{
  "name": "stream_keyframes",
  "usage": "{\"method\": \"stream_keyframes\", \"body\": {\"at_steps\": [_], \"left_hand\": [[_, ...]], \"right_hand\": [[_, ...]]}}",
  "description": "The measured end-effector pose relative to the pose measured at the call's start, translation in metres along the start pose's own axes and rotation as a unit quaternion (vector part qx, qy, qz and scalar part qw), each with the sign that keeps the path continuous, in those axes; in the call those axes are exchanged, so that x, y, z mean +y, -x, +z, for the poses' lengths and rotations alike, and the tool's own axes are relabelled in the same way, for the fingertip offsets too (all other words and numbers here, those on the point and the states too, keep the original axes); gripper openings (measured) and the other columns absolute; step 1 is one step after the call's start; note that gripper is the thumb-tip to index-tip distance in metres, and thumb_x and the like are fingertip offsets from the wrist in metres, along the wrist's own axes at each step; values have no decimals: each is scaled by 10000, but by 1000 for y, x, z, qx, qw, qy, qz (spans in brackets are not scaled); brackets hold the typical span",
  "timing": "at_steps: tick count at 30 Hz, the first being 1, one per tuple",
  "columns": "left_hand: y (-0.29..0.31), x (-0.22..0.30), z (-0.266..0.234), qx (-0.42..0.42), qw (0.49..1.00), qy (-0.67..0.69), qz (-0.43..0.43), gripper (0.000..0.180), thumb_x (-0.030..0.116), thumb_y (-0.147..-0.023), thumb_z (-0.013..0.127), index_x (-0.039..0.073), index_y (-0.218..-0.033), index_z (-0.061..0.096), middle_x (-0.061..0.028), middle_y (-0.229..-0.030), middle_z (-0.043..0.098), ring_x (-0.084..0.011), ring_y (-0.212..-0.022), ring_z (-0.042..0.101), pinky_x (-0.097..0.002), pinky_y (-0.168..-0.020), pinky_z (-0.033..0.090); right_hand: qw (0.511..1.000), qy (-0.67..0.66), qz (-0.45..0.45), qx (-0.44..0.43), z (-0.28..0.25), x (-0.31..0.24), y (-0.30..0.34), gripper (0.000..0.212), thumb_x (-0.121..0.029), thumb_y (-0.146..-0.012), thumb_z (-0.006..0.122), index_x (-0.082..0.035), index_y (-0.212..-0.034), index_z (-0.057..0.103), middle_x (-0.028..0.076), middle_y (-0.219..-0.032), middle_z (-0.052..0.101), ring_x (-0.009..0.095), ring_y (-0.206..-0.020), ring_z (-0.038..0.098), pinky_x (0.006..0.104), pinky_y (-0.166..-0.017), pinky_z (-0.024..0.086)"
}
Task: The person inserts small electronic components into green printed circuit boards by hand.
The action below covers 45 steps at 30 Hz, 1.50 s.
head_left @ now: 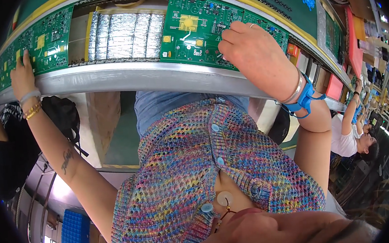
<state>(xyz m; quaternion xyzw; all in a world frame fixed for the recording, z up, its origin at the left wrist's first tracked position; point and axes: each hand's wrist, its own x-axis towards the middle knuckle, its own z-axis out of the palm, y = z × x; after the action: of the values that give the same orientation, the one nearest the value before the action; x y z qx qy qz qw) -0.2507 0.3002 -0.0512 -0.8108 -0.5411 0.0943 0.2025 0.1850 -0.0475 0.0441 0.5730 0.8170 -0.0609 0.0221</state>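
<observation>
Rails [123, 76] carry circuit boards [199, 33] beneath left hand [23, 79] — extended, empty — and right hand [253, 47], curled, contents hidden.

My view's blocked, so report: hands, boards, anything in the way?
Left hand at left circuit board. Right hand curled over right circuit board, grip unclear. Silvery material between boards. Right hand hides part of its board.

Multicoloured open-knit cardigan [175, 163] with pale-blue buttons [215, 127], pale round pendant [225, 198], gold bracelets [32, 111] and dark forearm tattoo [67, 161] behind the left hand [23, 79], silver bracelet [297, 88] and blue wrist strap [307, 97] behind the ringed right hand [252, 47]
</observation>
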Motion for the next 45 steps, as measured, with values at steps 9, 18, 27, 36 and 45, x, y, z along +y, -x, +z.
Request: {"method": "stream_keyframes", "body": {"at_steps": [9, 18, 27, 36, 45], "left_hand": [[-27, -4, -16, -127, 975, 89, -156, 607, 541, -950, 229, 132, -1315, 491, -246, -1212, 547, -395, -1112, 532, -460, -941, 426], [-13, 5, -7, -107, 994, -5, -34, 440, 333, -987, 260, 254, -1412, 344, -219, -1214, 553, -383, -1029, 575, -448, -883, 475], [37, 69, -48, 4, 995, 73, 70, 453, 343, -971, 373, 103, -1346, 458, -255, -1128, 565, -389, -950, 573, -431, -829, 475], [75, 141, -123, 27, 983, 177, 32, 595, 472, -926, 454, -42, -1218, 524, -233, -930, 572, -384, -879, 566, -445, -753, 459], [99, 177, -138, 3, 975, 198, 99, 642, 444, -911, 504, -56, -1308, 438, -195, -998, 542, -353, -922, 537, -415, -782, 454]], "right_hand": [[1000, 7, 0, -10, -1, -3, 1, 85, -110, -691, 620, -67, -746, 573, 50, -783, 522, 216, -820, 520, 329, -691, 454], [1000, -18, 0, 5, 3, 4, 3, 90, -114, -681, 632, -71, -743, 583, 50, -770, 532, 213, -809, 529, 323, -683, 459], [999, -15, -22, 20, 2, 2, 1, 54, -101, -651, 607, -82, -697, 586, 37, -731, 540, 199, -798, 546, 305, -684, 469], [965, 6, 197, 175, -34, 76, 15, 156, -171, -814, 663, -86, -944, 657, 97, -818, 663, 260, -747, 646, 330, -658, 501], [945, 78, 287, 139, -21, 196, 14, 161, -189, -766, 647, -89, -888, 674, 158, -783, 644, 337, -796, 620, 440, -708, 486]]}}
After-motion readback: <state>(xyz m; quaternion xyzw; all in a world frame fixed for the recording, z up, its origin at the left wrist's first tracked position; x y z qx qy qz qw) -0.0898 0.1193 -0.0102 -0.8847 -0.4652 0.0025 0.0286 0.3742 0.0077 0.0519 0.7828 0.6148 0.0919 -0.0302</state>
